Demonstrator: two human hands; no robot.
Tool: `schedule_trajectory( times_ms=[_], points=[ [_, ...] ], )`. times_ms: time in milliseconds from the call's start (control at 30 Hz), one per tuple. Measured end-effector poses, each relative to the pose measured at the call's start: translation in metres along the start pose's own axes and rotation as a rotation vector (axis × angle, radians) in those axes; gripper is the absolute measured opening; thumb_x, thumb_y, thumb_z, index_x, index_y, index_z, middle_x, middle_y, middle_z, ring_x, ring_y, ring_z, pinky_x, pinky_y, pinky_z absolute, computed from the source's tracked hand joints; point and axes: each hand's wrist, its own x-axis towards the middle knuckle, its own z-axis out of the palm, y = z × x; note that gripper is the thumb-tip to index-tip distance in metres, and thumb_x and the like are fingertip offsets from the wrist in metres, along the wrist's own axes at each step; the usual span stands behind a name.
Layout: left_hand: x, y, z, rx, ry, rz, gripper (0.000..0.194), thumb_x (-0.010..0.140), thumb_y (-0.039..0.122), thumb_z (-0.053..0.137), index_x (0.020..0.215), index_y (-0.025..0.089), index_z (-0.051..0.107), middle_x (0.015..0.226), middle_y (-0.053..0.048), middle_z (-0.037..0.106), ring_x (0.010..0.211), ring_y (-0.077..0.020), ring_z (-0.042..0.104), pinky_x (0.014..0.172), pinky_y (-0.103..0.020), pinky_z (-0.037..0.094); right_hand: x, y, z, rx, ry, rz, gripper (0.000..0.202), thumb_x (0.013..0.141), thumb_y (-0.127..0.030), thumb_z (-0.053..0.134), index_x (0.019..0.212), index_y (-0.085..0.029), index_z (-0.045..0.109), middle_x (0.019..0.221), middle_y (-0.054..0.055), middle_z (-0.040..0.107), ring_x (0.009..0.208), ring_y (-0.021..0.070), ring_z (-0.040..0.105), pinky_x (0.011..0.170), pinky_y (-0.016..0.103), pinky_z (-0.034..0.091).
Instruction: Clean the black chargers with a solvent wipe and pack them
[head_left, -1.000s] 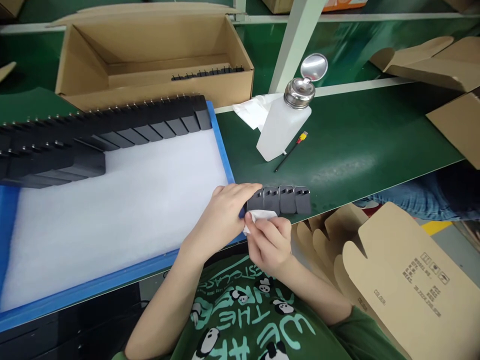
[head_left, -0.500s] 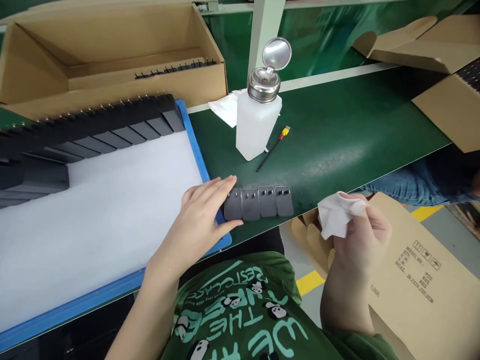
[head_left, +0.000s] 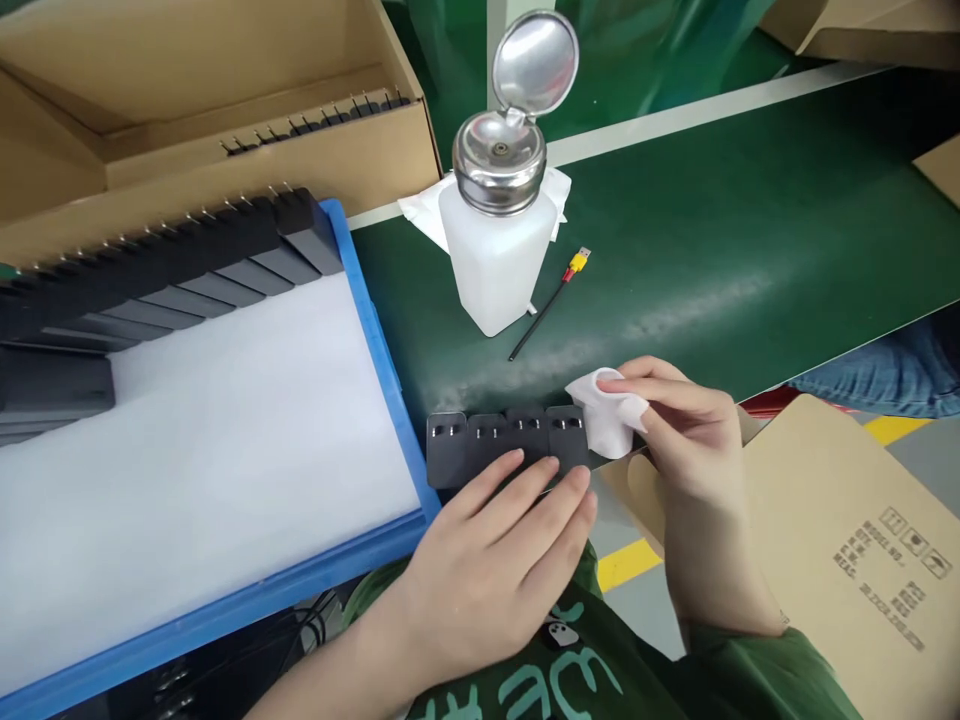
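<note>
Several dark grey plug adapters (head_left: 487, 440) stand side by side in a row at the front edge of the green bench, metal prongs upward. My left hand (head_left: 502, 560) lies along their near side with its fingers stretched out, the fingertips against the adapters. A folded white cloth (head_left: 609, 425) is pinched between the thumb and fingers of my right hand (head_left: 682, 430), at the right end of the row. Behind them a white pump bottle (head_left: 495, 260) with its metal lid flipped up stands beside a short black cable (head_left: 547, 305) with a yellow and red USB plug.
To the left lies a blue-rimmed tray (head_left: 382, 350) with a white lining and rows of black adapters (head_left: 187, 260). An open cardboard box (head_left: 322, 155) holding more adapters sits behind it. Another carton (head_left: 847, 520) is below the bench at right, near a person's jeans (head_left: 885, 365).
My left hand has moved from the row's left end to its near side. My right hand has brought the cloth left to the row's right end. The view has shifted closer.
</note>
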Motion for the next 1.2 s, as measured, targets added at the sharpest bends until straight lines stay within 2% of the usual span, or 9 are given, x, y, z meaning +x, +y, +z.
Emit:
schedule_trajectory(
  times_ms=[100,233,300,500,633,833,967,1067,1200],
  points=[
    [0.005,-0.006,0.011,0.043,0.038,-0.019,0.03,0.1,0.012,0.048,0.122,0.014,0.07,0.129,-0.002,0.072,0.119,-0.0231,0.068,0.112,-0.041,0.049,0.01,-0.003,-0.006,-0.068,-0.204,-0.06,0.037,0.094,-0.014,0.06,0.12,-0.037,0.073,0.101,0.002,0.066,0.084,0.0125,0.064,0.068,0.026,0.051],
    [0.003,-0.012,0.013,0.033,0.052,-0.04,0.029,0.1,0.012,0.05,0.12,0.013,0.071,0.129,-0.002,0.072,0.122,-0.0227,0.067,0.116,-0.039,0.047,0.031,-0.009,-0.006,-0.097,-0.275,-0.148,0.042,0.093,-0.008,0.059,0.123,-0.034,0.072,0.101,0.003,0.065,0.083,0.0106,0.063,0.068,0.024,0.051],
    [0.001,-0.014,0.013,0.021,0.06,-0.045,0.03,0.101,0.012,0.048,0.12,0.013,0.071,0.128,-0.002,0.072,0.123,-0.022,0.066,0.116,-0.038,0.048,0.047,-0.014,0.0,-0.097,-0.356,-0.191,0.043,0.092,-0.007,0.058,0.124,-0.033,0.071,0.101,0.002,0.066,0.081,0.0095,0.063,0.067,0.023,0.051],
    [0.0,-0.015,0.019,-0.049,0.162,-0.101,0.033,0.102,0.011,0.041,0.115,0.012,0.072,0.123,-0.002,0.074,0.12,-0.0175,0.068,0.112,-0.032,0.052,0.091,-0.024,0.02,-0.189,-0.823,-0.349,0.029,0.096,-0.013,0.056,0.118,-0.02,0.073,0.101,0.007,0.069,0.089,0.0119,0.065,0.075,0.024,0.053],
    [0.001,-0.012,0.021,-0.094,0.177,-0.15,0.031,0.101,0.01,0.044,0.114,0.012,0.072,0.121,-0.002,0.075,0.119,-0.0167,0.069,0.111,-0.031,0.052,0.104,-0.028,0.015,-0.26,-0.99,-0.342,0.024,0.097,-0.017,0.056,0.11,-0.023,0.075,0.097,0.005,0.07,0.086,0.0125,0.063,0.07,0.024,0.051],
    [0.002,-0.008,0.022,-0.103,0.197,-0.204,0.026,0.099,0.01,0.051,0.111,0.012,0.073,0.118,-0.001,0.076,0.117,-0.0155,0.069,0.114,-0.03,0.049,0.112,-0.028,-0.005,-0.287,-1.077,-0.398,0.026,0.097,-0.015,0.054,0.109,-0.026,0.074,0.092,0.001,0.069,0.083,0.0121,0.06,0.074,0.024,0.051],
    [0.004,-0.006,0.023,-0.093,0.21,-0.218,0.019,0.095,0.01,0.059,0.106,0.013,0.075,0.114,-0.001,0.077,0.113,-0.0146,0.071,0.116,-0.028,0.046,0.108,-0.025,-0.015,-0.318,-1.049,-0.458,0.027,0.096,-0.014,0.056,0.115,-0.026,0.071,0.092,0.002,0.069,0.077,0.0131,0.055,0.07,0.025,0.05],
    [0.005,-0.005,0.024,-0.098,0.207,-0.22,0.018,0.095,0.009,0.061,0.105,0.012,0.075,0.113,-0.001,0.077,0.113,-0.0143,0.071,0.118,-0.026,0.044,0.103,-0.024,-0.018,-0.359,-1.03,-0.539,0.031,0.096,-0.011,0.055,0.122,-0.022,0.067,0.096,0.004,0.069,0.079,0.0134,0.053,0.072,0.026,0.05],
    [0.004,-0.006,0.024,-0.113,0.212,-0.221,0.02,0.095,0.008,0.059,0.107,0.011,0.075,0.114,-0.003,0.077,0.113,-0.0159,0.071,0.118,-0.028,0.044,0.091,-0.022,-0.026,-0.385,-0.966,-0.548,0.036,0.096,-0.008,0.053,0.128,-0.021,0.064,0.093,0.004,0.07,0.077,0.0123,0.051,0.071,0.025,0.049]
  ],
)
